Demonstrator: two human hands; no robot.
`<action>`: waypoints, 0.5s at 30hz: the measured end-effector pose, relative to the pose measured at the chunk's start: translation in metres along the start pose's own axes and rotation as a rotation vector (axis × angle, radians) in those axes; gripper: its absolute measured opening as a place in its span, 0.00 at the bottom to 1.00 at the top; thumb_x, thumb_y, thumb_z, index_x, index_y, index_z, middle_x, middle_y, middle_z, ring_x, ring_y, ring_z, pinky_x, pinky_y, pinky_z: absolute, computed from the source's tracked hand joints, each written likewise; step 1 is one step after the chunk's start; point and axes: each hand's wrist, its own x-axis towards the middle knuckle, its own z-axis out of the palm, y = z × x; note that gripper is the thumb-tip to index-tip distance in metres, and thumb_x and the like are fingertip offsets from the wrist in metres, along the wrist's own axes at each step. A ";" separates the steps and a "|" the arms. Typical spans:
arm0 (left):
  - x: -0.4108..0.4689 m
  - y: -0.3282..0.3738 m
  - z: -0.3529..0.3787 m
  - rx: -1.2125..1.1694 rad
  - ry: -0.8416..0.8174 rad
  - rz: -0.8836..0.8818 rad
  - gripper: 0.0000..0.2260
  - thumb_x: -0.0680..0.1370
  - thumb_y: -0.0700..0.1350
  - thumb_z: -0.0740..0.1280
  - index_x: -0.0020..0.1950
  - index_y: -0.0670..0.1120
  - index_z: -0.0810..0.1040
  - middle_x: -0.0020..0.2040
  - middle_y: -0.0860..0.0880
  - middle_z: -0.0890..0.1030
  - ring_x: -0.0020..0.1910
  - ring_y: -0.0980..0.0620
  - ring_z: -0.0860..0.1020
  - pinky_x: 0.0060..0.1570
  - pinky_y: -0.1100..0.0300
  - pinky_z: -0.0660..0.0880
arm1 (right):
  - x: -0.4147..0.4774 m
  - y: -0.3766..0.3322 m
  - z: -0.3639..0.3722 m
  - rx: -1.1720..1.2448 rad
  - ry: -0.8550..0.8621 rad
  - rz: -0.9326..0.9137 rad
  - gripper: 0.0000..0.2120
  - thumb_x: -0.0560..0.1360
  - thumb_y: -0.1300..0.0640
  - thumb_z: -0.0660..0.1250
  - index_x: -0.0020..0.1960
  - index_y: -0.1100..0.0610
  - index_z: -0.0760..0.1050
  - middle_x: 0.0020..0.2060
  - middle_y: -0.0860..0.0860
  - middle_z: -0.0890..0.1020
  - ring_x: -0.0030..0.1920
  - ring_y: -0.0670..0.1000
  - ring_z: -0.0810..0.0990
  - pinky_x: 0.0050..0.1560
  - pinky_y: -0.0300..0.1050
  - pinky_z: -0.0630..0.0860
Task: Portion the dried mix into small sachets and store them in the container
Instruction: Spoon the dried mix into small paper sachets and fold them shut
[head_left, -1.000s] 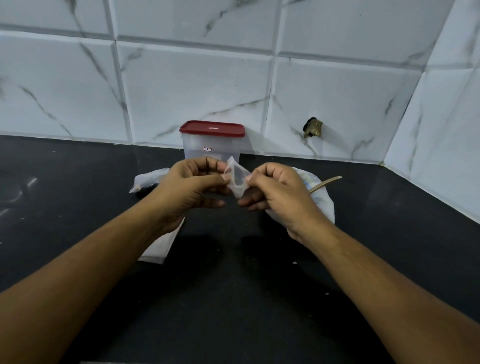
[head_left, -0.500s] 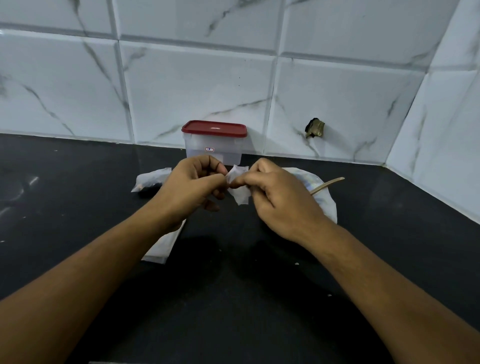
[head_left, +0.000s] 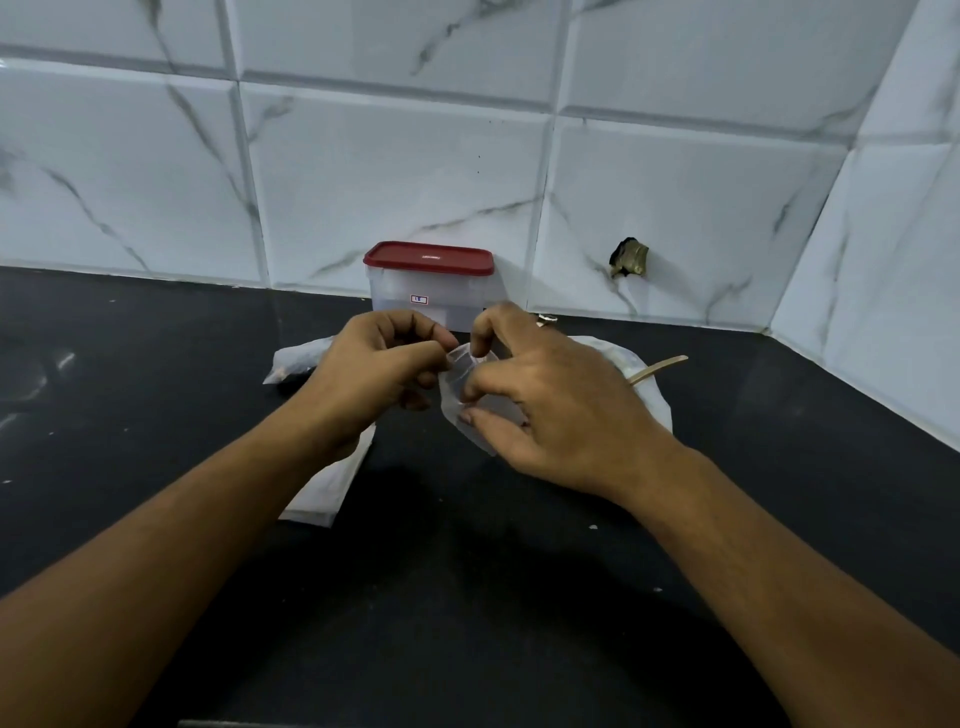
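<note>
My left hand (head_left: 384, 364) and right hand (head_left: 545, 410) pinch the sachet (head_left: 451, 408) above the table (head_left: 467, 597), nearer than the container (head_left: 431, 291). Long axis near-upright, mouth uppermost. Versus earlier: mouth now pulled open.

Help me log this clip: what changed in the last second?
The sachet, pinched flat between both hands a second ago, now has its mouth pulled open into a ring. The right hand has spread its fingers over it; the left hand keeps pinching the left rim. The red-lidded container, the bags and the wooden handle stayed put.
</note>
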 end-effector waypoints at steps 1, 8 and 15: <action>0.000 0.000 0.000 -0.029 -0.011 -0.006 0.05 0.80 0.34 0.67 0.51 0.42 0.82 0.44 0.38 0.82 0.41 0.45 0.78 0.36 0.59 0.77 | 0.000 -0.001 0.000 0.014 0.014 -0.013 0.07 0.77 0.50 0.73 0.49 0.54 0.84 0.60 0.50 0.74 0.50 0.48 0.76 0.41 0.44 0.75; 0.001 -0.001 -0.005 -0.131 -0.064 -0.044 0.09 0.80 0.37 0.68 0.60 0.39 0.81 0.47 0.39 0.83 0.45 0.44 0.78 0.37 0.61 0.80 | -0.001 -0.002 -0.003 0.074 -0.028 -0.054 0.04 0.77 0.52 0.71 0.48 0.52 0.81 0.57 0.46 0.79 0.45 0.42 0.76 0.41 0.29 0.67; 0.002 0.000 -0.004 -0.271 -0.085 -0.088 0.10 0.77 0.37 0.72 0.58 0.42 0.81 0.46 0.41 0.80 0.41 0.49 0.76 0.37 0.63 0.80 | -0.001 0.005 0.003 0.051 -0.088 0.041 0.09 0.79 0.48 0.69 0.58 0.48 0.77 0.48 0.43 0.79 0.44 0.44 0.76 0.42 0.42 0.74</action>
